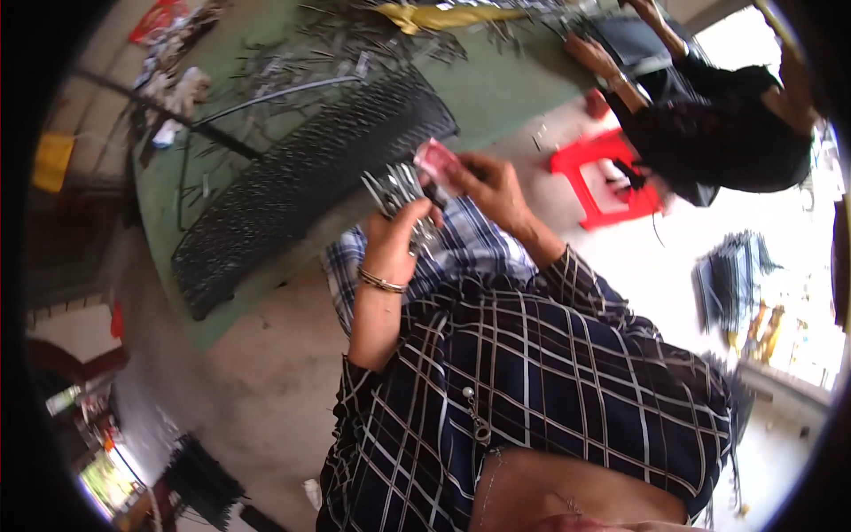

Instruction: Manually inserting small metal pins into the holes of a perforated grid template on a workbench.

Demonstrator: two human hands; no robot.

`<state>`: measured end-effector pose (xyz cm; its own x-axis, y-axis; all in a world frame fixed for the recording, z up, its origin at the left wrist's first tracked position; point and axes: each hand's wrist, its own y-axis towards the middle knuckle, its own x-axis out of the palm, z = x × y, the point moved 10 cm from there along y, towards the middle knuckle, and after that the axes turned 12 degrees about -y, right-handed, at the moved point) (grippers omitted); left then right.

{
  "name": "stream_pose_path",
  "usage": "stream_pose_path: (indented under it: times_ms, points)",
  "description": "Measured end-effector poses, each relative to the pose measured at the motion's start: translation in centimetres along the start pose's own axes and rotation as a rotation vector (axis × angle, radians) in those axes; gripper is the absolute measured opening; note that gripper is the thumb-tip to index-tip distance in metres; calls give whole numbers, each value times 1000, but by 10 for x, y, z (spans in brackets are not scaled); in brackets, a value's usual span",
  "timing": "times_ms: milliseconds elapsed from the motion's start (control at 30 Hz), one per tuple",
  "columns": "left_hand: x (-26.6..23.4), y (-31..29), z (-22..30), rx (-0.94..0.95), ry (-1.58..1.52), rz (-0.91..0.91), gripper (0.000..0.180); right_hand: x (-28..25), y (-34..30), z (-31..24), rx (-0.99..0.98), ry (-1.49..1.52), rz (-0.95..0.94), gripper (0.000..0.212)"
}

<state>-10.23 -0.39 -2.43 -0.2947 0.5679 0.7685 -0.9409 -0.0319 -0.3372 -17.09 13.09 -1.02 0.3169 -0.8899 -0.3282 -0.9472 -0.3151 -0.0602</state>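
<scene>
Gripping a bundle of thin metal pieces, the left hand has its fingers curled shut around them, ends fanning out above the fist, a metal bangle on the wrist. The right hand pinches a small pink-red piece between thumb and fingertips, right beside the bundle top; touching or not, cannot tell, blurred. Both hands sit over the lap, above a blue-white checked cloth, close to the edge of a green table. On the table, just beyond the hands, lies a long dark ridged mat, with loose metal strips scattered further back and a yellow thing at the far edge. Further right, a red plastic stool on the pale floor, and another person in black with forearms on the table.
</scene>
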Motion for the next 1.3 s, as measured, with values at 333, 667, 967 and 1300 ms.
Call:
stream_pose_path:
  times_ms: [333,667,967,1300]
  points:
    - [1,17,-11,-47,10,-27,30,-68,-185,131,10,-909,-355,10]
    - [1,6,-9,-41,-77,-73,30,-27,-180,72,-188,-619,-366,20]
    - [-2,-11,-1,-34,-78,-131,31,-13,-171,98,-14,-483,-381,49]
    - [-9,-39,34,8,-61,-194,32,21,-137,107,-400,-638,-248,56]
